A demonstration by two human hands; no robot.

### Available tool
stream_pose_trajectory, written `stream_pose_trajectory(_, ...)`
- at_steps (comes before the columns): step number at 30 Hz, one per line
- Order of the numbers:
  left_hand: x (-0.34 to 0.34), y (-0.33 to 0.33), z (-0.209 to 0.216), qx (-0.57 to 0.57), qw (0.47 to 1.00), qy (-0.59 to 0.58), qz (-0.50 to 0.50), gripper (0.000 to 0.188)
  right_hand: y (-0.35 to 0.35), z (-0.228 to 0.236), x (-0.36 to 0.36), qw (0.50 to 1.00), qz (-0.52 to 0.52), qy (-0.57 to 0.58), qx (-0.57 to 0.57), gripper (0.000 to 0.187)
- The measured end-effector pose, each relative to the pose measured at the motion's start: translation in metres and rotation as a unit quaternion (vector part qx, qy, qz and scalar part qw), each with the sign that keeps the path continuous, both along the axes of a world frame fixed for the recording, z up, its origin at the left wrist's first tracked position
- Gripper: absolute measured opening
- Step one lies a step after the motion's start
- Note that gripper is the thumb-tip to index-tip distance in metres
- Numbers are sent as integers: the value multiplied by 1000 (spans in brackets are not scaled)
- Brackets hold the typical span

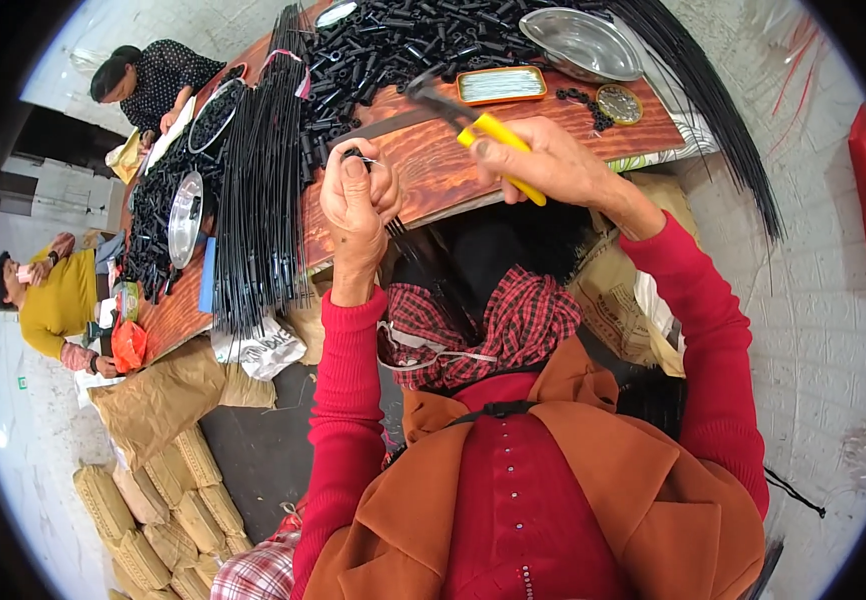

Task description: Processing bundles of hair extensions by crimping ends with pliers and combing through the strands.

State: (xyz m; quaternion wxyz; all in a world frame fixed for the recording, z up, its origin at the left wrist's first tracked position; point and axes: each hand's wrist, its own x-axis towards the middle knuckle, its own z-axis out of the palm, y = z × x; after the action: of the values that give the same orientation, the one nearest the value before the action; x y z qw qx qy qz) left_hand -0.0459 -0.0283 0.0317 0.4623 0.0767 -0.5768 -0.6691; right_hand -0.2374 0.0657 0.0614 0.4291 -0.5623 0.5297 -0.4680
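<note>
My right hand (543, 165) is closed round the yellow handles of a pair of pliers (493, 130). Their dark jaws point up and left, above the table edge and apart from my left hand. My left hand (361, 195) makes a fist with the thumb on top. It grips a bundle of thin black rods (423, 260), whose lengths run down from the fist toward my lap. A small black part and a thin shiny wire stick out at the top of this fist. What else lies inside the fingers is hidden.
A wooden table (443, 170) carries a heap of short black tubes (383, 50), a metal bowl (583, 45), an orange tray of thin pins (501, 86) and bundled long black rods (268, 190). Two people sit at the left. Paper-wrapped packages (173, 500) are stacked at lower left.
</note>
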Motion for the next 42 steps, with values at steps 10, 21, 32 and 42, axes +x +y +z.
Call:
stream_pose_trajectory(10,8,12,11,-39,997,-35,-54,46,8,33,3,933,128,318,-114,19)
stream_pose_trajectory(21,10,21,13,-22,998,-22,-47,29,14,56,2,879,103,452,-110,10)
stream_pose_trajectory(32,13,22,15,11,996,-14,-89,31,13,53,-3,879,117,439,-145,22)
stream_pose_trajectory(42,15,17,15,2,997,-43,-72,33,19,48,6,828,48,515,-215,39)
